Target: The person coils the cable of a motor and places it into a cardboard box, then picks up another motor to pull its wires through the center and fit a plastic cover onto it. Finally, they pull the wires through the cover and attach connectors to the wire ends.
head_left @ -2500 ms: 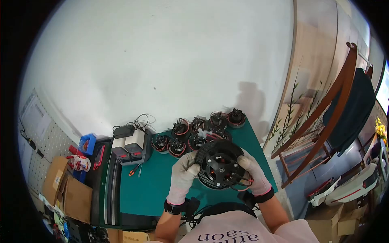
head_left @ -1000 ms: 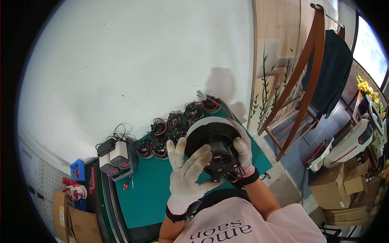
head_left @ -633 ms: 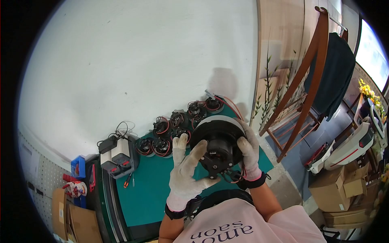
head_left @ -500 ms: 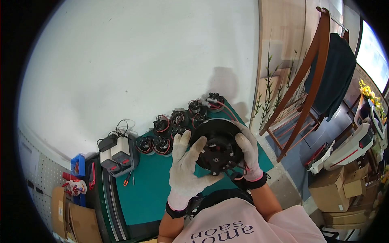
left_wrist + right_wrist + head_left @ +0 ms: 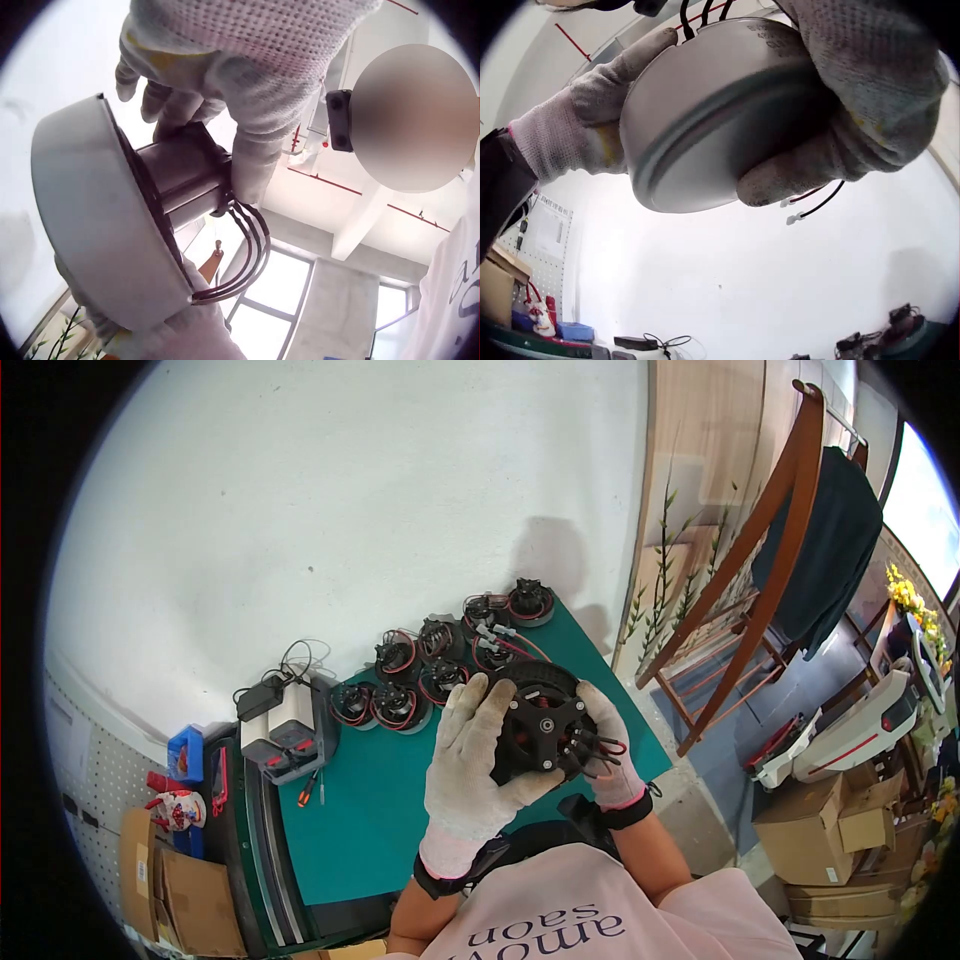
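Note:
Held up above the green table mat is a round motor (image 5: 546, 725), with a black bracket facing the head camera and red and black wires at its lower right. In the right wrist view its smooth grey drum casing (image 5: 705, 135) shows from below. My gloved right hand (image 5: 612, 750) grips the casing at its right side, its fingers reaching under the drum. With thumb and fingers, my gloved left hand (image 5: 470, 760) holds the black central part from the left. In the left wrist view the wires (image 5: 251, 255) loop from that part to the casing's edge.
Several similar motors (image 5: 396, 705) stand along the back of the green mat (image 5: 370, 810). At the left are a grey two-bay unit (image 5: 290, 730) with a cable, an orange-handled screwdriver (image 5: 306, 792) and a blue bin (image 5: 185, 755). A wooden rack (image 5: 780, 530) stands right.
My left hand, spread beside the motor a second ago, has come in and grips it. The motor has tilted, turning its bracket toward the head camera, and its loose connectors have swung.

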`<state>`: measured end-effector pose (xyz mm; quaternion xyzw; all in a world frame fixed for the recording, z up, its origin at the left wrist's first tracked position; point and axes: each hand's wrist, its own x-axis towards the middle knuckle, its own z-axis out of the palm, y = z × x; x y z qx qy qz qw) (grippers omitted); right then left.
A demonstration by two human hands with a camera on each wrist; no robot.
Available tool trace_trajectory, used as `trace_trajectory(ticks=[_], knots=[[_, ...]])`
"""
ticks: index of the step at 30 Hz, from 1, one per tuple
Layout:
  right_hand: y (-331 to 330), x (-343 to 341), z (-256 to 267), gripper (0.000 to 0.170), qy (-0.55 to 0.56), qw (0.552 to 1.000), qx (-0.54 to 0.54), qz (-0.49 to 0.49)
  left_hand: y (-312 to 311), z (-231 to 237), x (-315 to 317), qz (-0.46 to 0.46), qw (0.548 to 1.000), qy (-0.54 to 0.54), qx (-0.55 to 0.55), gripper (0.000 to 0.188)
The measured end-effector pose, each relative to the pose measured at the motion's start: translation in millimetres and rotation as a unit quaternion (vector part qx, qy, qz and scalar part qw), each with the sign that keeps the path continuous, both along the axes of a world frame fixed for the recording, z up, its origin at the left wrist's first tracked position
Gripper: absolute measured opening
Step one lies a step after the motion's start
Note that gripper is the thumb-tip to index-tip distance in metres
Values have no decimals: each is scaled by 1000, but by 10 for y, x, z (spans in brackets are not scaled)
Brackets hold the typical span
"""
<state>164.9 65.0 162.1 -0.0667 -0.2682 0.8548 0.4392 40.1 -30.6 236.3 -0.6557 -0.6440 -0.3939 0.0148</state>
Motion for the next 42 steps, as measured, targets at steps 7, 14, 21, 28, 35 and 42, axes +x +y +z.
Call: trace_trajectory(ticks=[7,14,21,28,35,42], knots=[[-49,14,55,37,94,991,-73,56,-24,29,34,-23,1000,10,14,82],[-69,-18,-47,20,152,986,-55,46,-24,-4,105,-54,992,84,82,78],[-105,-23,-68,19,131,991,1,4,-34,12,99,-46,992,81,83,79],[-195,98,313,38,-52,998,-19,-20,48,-94,-95,-68,980,-182,32,82],[-164,134,333,46,-125,988,75,-48,104,-233,-169,-135,941,-306,45,89],[-42,115,291,60,-123,974,123,-147,192,-484,-287,-184,960,-194,88,89]])
